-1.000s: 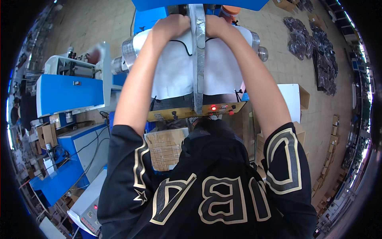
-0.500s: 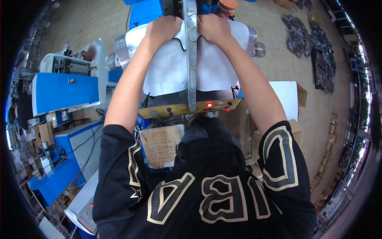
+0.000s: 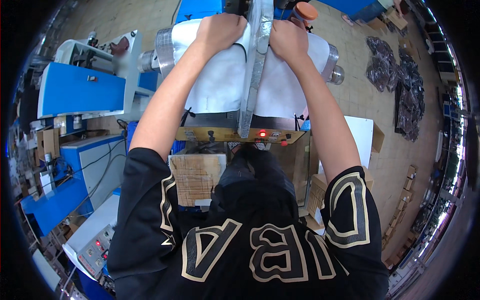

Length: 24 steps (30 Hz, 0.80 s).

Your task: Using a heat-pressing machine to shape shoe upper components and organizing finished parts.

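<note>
My left hand (image 3: 222,32) is closed at the far end of a white padded surface (image 3: 212,87), left of an upright bar (image 3: 250,90) wrapped in silver tape. A thin dark strip (image 3: 243,48) curves out from beneath it beside the bar. On the bar's other side my right hand (image 3: 290,40) is curled over the far part of the right white surface (image 3: 281,92). The fingertips of both hands are bent out of sight, so what they grip is hidden. Silver-wrapped ends (image 3: 164,50) stick out past the white surfaces.
A yellow control panel (image 3: 227,135) with a lit red switch faces me. Beyond my right hand stands an orange-lidded jar (image 3: 305,12). Blue-and-white machines (image 3: 82,90) occupy the left. Dark plastic-wrapped bundles (image 3: 382,65) lie on the floor at right, and a worn wooden board (image 3: 196,179) is below the panel.
The view has shifted, so the machine and both hands appear farther right and the bar leans more. My hands stay closed on either side of the bar; the dark strip's visible curve has changed.
</note>
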### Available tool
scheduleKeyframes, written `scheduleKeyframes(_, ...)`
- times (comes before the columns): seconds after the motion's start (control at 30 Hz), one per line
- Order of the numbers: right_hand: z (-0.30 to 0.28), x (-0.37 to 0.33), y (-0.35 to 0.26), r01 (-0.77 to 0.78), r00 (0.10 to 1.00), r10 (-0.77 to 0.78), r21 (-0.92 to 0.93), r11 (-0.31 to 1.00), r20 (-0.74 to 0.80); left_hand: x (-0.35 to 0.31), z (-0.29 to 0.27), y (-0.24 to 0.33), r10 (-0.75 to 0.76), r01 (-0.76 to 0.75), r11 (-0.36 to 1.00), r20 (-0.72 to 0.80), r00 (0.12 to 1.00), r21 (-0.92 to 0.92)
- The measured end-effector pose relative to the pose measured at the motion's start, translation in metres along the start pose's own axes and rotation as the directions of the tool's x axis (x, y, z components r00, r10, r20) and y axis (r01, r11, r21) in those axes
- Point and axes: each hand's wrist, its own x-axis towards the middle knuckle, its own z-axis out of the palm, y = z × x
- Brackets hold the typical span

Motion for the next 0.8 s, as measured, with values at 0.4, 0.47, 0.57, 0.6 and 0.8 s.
scheduleKeyframes(0.4,0.005,-0.004,-0.009,-0.017,0.991,0.022,0.043,0.999,-0.131,-0.009,0.004,0.003,-0.007,-0.003,0.998,-0.187,0.982,-0.055)
scheduleKeyframes(0.47,0.007,-0.005,-0.009,-0.028,0.984,0.035,0.04,0.999,-0.177,-0.007,0.002,0.004,-0.006,-0.001,0.999,-0.12,0.993,-0.052)
scheduleKeyframes(0.57,0.013,-0.006,-0.009,-0.027,0.968,0.032,0.026,0.999,-0.248,-0.006,-0.005,0.015,-0.087,0.069,0.992,0.173,0.981,0.107)
scheduleKeyframes(0.6,0.015,-0.006,-0.008,-0.01,0.962,0.014,0.016,1.0,-0.274,-0.004,-0.008,0.018,-0.085,0.067,0.992,0.177,0.981,0.103)
scheduleKeyframes(0.8,0.028,-0.03,0.021,0.01,0.951,-0.119,-0.358,0.934,-0.284,-0.009,-0.042,0.053,-0.19,0.179,0.979,-0.115,0.975,-0.095)
